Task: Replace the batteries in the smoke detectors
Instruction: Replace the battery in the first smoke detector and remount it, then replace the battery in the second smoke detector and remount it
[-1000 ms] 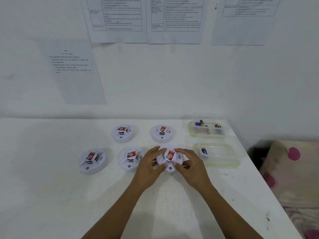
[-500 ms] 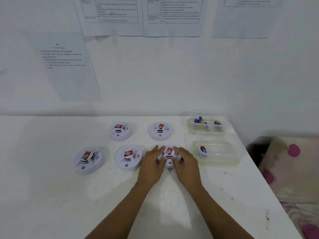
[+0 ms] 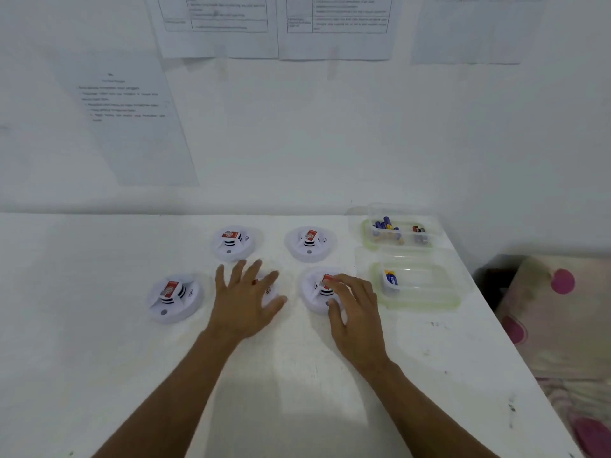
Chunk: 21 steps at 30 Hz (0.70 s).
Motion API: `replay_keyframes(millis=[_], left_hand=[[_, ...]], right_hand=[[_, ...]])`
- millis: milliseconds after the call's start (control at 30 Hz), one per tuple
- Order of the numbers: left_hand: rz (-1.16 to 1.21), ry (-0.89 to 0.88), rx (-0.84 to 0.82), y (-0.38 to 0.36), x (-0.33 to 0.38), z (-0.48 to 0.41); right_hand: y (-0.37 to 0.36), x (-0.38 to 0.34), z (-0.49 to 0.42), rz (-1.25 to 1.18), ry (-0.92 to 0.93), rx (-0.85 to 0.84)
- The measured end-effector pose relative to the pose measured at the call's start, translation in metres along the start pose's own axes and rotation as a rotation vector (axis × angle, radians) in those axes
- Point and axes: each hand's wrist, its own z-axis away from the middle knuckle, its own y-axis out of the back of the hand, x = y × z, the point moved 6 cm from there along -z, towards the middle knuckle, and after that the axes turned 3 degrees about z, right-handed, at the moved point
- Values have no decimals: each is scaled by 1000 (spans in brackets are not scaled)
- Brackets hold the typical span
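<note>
Left hand (image 3: 244, 299) hides one detector (image 3: 268, 290) — battery tub (image 3: 453, 300) lies rightward.

Soft, even, cool light; white table (image 3: 99, 375) slightly washed out, faint soft shadows on it. Slight motion blur on left hand (image 3: 246, 300) and right hand (image 3: 355, 312). Print on wall papers (image 3: 218, 24) soft, unreadable. Wide-angle bending at edges
</note>
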Motion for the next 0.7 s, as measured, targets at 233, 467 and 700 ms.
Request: replay_keyframes(millis=[233,467,700], left_hand=[[323,-14,16,10,-6,-1],[2023,677,-120,33,3,3],[2181,687,-159,32,-10,12]], right_hand=[[-9,-35,-1,-72,47,58],[-54,-81,-26,-296,-117,-191],[-65,-111,-30,-287,-202,-115]])
